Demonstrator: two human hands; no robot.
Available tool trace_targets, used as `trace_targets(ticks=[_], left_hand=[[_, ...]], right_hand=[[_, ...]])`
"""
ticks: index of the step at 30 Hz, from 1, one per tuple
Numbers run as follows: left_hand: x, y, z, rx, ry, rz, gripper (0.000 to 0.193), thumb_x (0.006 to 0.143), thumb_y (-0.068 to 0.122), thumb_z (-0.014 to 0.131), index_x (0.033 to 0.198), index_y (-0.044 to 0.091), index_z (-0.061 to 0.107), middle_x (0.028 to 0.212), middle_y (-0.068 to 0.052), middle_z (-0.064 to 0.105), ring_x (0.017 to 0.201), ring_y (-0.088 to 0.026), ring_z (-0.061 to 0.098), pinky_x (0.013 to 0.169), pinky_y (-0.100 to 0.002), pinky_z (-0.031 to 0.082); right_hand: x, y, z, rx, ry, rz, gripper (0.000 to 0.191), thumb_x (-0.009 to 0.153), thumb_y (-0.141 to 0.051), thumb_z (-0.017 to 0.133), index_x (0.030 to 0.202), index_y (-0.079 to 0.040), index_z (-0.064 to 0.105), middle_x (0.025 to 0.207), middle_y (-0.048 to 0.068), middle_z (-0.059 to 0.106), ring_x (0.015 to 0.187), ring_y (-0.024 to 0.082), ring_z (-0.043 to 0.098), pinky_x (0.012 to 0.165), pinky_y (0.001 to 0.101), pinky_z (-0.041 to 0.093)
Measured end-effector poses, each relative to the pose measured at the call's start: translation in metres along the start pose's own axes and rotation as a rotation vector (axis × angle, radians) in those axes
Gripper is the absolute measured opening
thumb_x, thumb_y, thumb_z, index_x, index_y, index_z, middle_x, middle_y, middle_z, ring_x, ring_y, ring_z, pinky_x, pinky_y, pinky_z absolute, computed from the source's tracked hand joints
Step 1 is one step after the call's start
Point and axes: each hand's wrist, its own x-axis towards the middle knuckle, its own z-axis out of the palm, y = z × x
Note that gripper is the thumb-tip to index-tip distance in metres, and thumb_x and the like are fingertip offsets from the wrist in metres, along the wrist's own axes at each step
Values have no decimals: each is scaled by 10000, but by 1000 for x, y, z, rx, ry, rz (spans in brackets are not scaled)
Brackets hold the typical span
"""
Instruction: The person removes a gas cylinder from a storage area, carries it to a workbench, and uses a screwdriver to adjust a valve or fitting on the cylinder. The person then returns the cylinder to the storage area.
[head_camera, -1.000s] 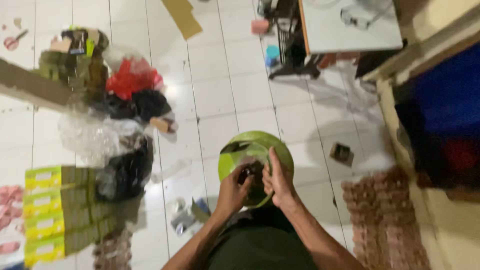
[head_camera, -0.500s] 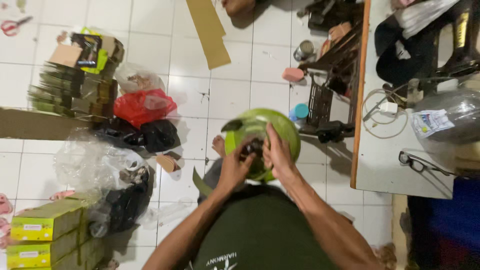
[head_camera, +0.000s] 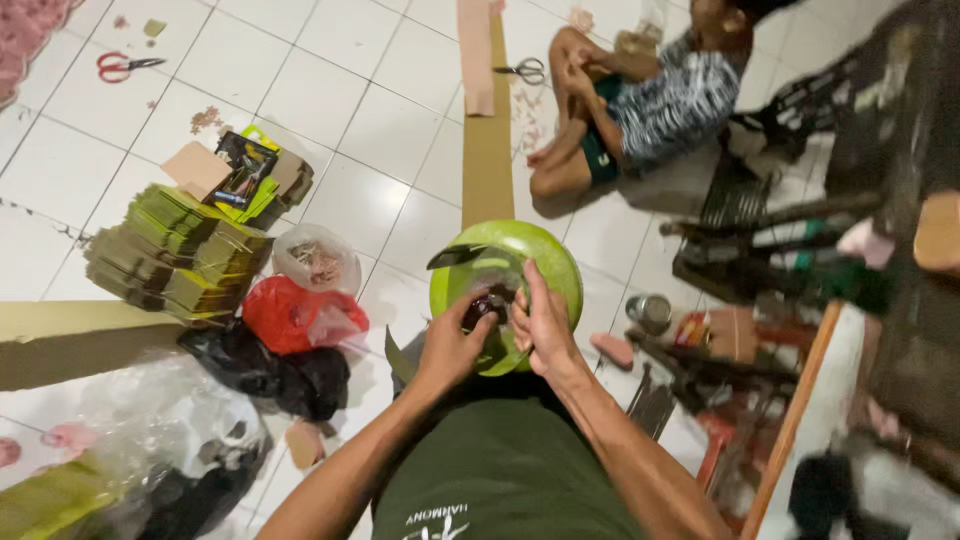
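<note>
Both hands, left hand (head_camera: 452, 345) and right hand (head_camera: 545, 322), pinch the dark valve (head_camera: 487, 303) atop the green gas cylinder (head_camera: 540, 262); a slipping finger might tip it.

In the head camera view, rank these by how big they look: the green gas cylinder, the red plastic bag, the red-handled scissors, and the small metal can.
1. Green gas cylinder, though it sits nearest the camera.
2. Red plastic bag.
3 and 4. Red-handled scissors and small metal can look alike; no ranking.

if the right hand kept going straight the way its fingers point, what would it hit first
The right hand points up the frame across the green gas cylinder, which it already touches. Past that, probably the cardboard strip on the floor, though depth is unclear.
</note>
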Motion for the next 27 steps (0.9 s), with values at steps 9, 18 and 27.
trace_targets(ticks=[9,18,27], left_hand=[[258,8,-73,-151,372,-116,351,867,253,740,1172,78,736,937,-162,775,794,-250,754,747,-346,582],[477,4,-237,-328,544,-192,321,902,225,712,1191,83,701,1015,-143,777,784,-255,757,722,-356,595],[633,-31,-392,-322,1094,-271,371,930,214,735,1254,43,674,1052,-162,762,945,-242,764,803,-360,598]], right_hand=[[259,-162,148,-386,-157,129,567,990,-622,491,646,-182,397,474,-58,286,348,105,218,333,288,191],[432,-265,362,-524,-291,181,576,991,-630,462,643,-173,422,484,-42,286,367,118,239,362,300,199],[572,-317,610,-957,-657,221,521,980,-575,495,664,-161,466,490,-36,324,384,119,282,363,314,219]])
